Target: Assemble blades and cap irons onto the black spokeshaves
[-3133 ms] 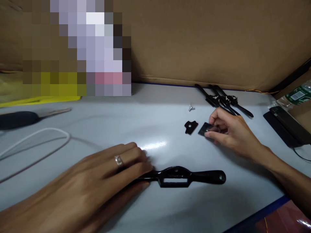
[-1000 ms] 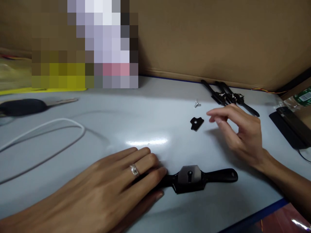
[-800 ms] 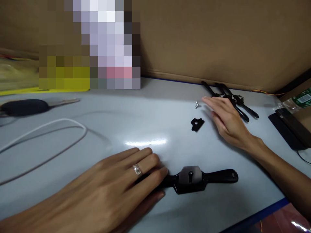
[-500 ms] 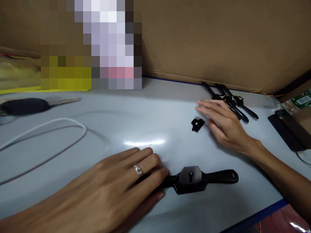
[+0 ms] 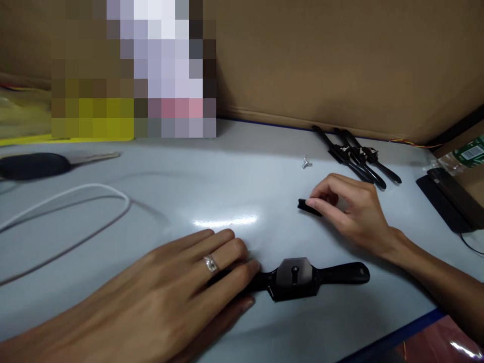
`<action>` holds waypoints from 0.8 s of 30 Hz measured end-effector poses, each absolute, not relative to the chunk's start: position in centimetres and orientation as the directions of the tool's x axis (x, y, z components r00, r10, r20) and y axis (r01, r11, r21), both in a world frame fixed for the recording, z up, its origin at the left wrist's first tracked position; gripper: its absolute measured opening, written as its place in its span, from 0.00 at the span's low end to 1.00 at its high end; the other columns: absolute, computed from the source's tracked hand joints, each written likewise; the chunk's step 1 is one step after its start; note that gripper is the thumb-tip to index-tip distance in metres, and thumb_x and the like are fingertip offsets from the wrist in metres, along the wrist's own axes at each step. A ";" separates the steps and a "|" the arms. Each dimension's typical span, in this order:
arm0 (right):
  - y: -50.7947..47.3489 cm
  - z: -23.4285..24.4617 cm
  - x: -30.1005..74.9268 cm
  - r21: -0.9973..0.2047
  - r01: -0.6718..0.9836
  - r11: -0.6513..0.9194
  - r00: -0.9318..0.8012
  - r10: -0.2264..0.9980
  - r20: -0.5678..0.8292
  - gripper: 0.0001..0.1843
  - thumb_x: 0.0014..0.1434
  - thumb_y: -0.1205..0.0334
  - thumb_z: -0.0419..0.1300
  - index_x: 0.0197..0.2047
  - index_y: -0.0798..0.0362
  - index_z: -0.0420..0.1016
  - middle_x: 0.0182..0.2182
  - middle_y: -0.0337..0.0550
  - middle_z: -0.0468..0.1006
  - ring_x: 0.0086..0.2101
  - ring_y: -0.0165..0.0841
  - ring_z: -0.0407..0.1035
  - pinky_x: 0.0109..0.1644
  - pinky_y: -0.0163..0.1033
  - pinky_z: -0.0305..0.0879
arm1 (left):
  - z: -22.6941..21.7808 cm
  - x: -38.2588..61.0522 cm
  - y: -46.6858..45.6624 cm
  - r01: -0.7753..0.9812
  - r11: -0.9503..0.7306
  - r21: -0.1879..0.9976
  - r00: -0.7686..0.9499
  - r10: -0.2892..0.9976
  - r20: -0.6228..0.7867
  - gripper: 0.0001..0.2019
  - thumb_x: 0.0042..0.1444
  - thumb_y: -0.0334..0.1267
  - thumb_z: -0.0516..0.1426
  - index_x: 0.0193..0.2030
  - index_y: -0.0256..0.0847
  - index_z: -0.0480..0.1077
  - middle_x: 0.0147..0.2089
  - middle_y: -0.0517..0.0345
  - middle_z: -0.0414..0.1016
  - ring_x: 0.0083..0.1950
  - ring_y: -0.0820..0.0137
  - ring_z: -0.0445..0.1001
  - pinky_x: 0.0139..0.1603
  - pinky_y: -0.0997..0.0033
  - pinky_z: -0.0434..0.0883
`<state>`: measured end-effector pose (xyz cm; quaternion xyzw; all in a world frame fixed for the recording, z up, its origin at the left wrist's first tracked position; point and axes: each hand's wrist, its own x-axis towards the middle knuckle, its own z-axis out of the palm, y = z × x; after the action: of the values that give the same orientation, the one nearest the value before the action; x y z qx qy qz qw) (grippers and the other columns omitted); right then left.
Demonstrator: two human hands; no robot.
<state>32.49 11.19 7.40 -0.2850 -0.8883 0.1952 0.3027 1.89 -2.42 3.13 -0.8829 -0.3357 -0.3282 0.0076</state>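
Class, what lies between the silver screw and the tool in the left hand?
In the head view, the small black plate, pinched by the right hand.

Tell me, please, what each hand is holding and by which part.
The right hand pinches the small black plate by an edge, the exact spot hidden by the thumb. The left hand grips the black tool by its left handle.

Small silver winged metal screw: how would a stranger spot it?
On the glossy pale-grey table, look toward the brown cardboard wall. Just left of the clustered long black tools lies the screw. Unlike those dark neighbours, it is tiny, bright silver and splayed.
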 end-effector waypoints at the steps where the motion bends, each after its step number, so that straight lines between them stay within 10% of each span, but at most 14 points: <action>1: 10.5 7.8 32.3 -0.555 0.375 0.743 -0.647 0.638 0.417 0.12 0.82 0.68 0.73 0.42 0.48 0.85 0.35 0.36 0.88 0.32 0.34 0.79 0.38 0.39 0.75 | 3.3 1.9 -2.4 0.595 -0.777 0.205 0.567 0.587 0.578 0.13 0.92 0.31 0.52 0.60 0.45 0.79 0.47 0.56 0.85 0.43 0.59 0.82 0.48 0.54 0.81; 12: 6.1 9.1 32.2 -0.636 0.207 0.744 -0.822 0.484 0.299 0.18 0.91 0.68 0.66 0.44 0.51 0.89 0.32 0.38 0.89 0.30 0.31 0.79 0.35 0.37 0.71 | 4.8 2.5 -1.6 0.598 -0.781 0.181 0.590 0.581 0.560 0.17 0.95 0.34 0.50 0.52 0.46 0.77 0.44 0.58 0.84 0.39 0.61 0.80 0.41 0.55 0.77; 24: 6.9 8.9 32.4 -0.539 0.248 0.805 -0.784 0.494 0.375 0.16 0.93 0.63 0.66 0.47 0.49 0.88 0.35 0.38 0.90 0.32 0.33 0.80 0.40 0.39 0.77 | -2.1 -0.5 -6.9 0.642 -0.730 0.235 0.534 0.645 0.547 0.16 0.79 0.51 0.73 0.66 0.48 0.85 0.56 0.49 0.89 0.56 0.53 0.90 0.63 0.49 0.94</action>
<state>32.36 6.86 8.90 -0.2029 -0.9142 0.2377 0.2581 -0.52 -6.94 -2.08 -0.8757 -0.3673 -0.3133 -0.0027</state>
